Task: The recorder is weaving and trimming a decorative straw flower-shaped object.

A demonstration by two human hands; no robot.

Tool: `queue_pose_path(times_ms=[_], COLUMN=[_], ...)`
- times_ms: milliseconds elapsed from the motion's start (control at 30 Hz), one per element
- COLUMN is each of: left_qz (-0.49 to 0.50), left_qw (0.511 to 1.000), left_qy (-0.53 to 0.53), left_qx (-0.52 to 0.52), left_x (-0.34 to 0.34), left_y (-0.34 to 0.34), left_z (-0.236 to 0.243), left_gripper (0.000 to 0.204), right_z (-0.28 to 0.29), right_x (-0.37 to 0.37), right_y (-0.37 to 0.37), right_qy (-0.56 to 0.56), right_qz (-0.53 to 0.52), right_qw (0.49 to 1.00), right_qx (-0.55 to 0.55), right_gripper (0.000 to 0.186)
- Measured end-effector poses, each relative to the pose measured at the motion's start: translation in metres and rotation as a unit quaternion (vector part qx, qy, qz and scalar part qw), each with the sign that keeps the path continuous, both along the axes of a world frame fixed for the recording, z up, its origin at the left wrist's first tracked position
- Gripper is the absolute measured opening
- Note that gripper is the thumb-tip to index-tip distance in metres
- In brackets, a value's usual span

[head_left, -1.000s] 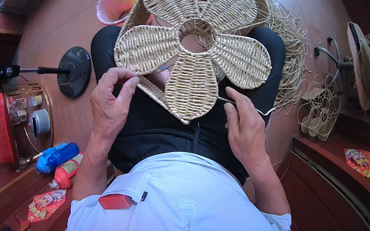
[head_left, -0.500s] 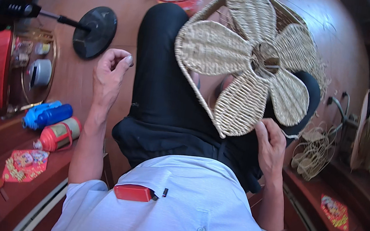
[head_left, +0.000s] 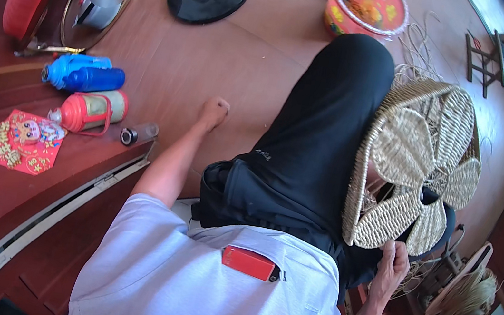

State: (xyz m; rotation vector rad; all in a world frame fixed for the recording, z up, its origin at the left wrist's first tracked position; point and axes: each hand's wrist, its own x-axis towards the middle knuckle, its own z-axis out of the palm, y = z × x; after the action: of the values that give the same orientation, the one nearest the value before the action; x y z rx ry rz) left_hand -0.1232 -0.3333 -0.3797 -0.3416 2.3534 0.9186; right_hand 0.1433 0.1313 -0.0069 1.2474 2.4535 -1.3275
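Both my hands are narrow: right hand (head_left: 392,262) pinched at the straw flower (head_left: 419,162), lower right; left hand (head_left: 213,113) curled, left of centre.

Home interior, indicated by: 1 red flask (head_left: 84,113), 1 dark-blue bottle (head_left: 97,80), 1 red cartoon decoration (head_left: 24,146), 1 flower-patterned tub (head_left: 337,16).

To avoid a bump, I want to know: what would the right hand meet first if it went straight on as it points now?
The right hand would probably meet the woven flower piece first: its lower petals lie just ahead, though whether they already touch is unclear.
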Motion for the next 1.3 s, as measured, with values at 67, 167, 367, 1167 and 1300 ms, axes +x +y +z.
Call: queue_pose_path(times_ms=[67, 167, 367, 1167, 1300], left_qz=[0.027, -0.02, -0.009, 0.183, 0.143], left_qw=[0.997, 0.988, 0.976, 0.909, 0.909], left_qy=[-0.067, -0.128, -0.214, -0.093, -0.045], left_qx=[-0.021, -0.083, -0.045, 0.363, 0.388], left_x=[0.033, 0.086, 0.158, -0.018, -0.061], left_y=[-0.013, -0.014, 0.027, 0.099, 0.133], left_z=[-0.034, -0.063, -0.081, -0.013, 0.082], left_gripper=[0.025, 0.026, 0.027, 0.026, 0.027], right_z=[0.001, 0.004, 0.011, 0.023, 0.021], right_x=[0.001, 0.001, -0.004, -0.019, -0.017], right_y=[0.005, 0.011, 0.015, -0.002, -0.001], right_qy=[-0.013, -0.015, -0.05, -0.017, 0.012], right_qz=[0.004, -0.01, -0.019, 0.021, 0.016], right_qw=[1.0, 0.998, 0.994, 0.999, 0.999], right_qx=[0.004, -0.056, -0.091, 0.032, 0.024], right_gripper=[0.041, 0.042, 0.04, 0.024, 0.026])
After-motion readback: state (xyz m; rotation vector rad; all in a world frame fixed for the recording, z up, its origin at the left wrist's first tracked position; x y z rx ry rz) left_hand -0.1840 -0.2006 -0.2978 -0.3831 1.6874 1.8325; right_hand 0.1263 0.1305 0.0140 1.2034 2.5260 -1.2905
